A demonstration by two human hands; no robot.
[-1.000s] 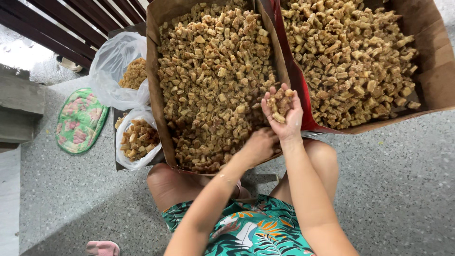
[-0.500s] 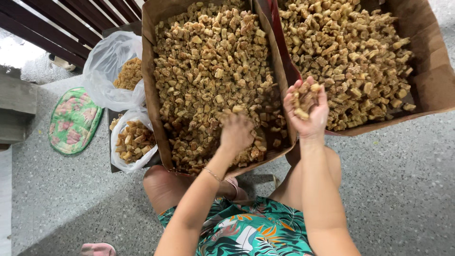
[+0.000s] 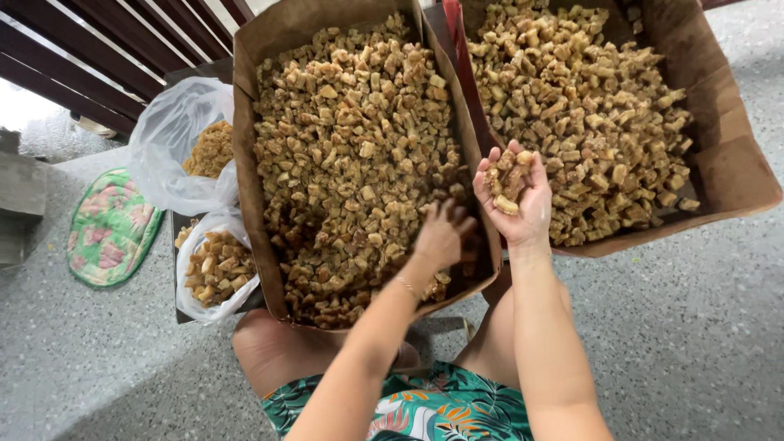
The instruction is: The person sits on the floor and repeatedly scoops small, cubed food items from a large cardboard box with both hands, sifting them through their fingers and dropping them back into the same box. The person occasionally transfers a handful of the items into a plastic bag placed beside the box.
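Two cardboard boxes full of brown chunks sit side by side on a speckled floor (image 3: 702, 327), in front of a seated person in a leaf-print garment. At the far left lies a round floral mat (image 3: 110, 229). Next to it, a clear bag (image 3: 175, 147) holds a clump of darker bits, and below it a smaller bag (image 3: 214, 265) holds larger pale chunks; both lean against the left box (image 3: 245, 122).

That left box is heaped nearly to its walls with chunks (image 3: 351, 147). The left hand (image 3: 441, 237) reaches into its near right corner, palm down, fingers (image 3: 457, 216) bent and dipped among the pieces; the hand is blurred, so whether it grips any cannot be told. A thin bracelet shows at the wrist.

Just to the right, the right hand (image 3: 514, 196) is held palm up over the seam where the boxes meet, fingers curled into a narrow cup that holds a small handful (image 3: 508, 175) of the same brown pieces. Beyond it, the right box (image 3: 735, 171) holds another heap, with a red flap along its left wall.
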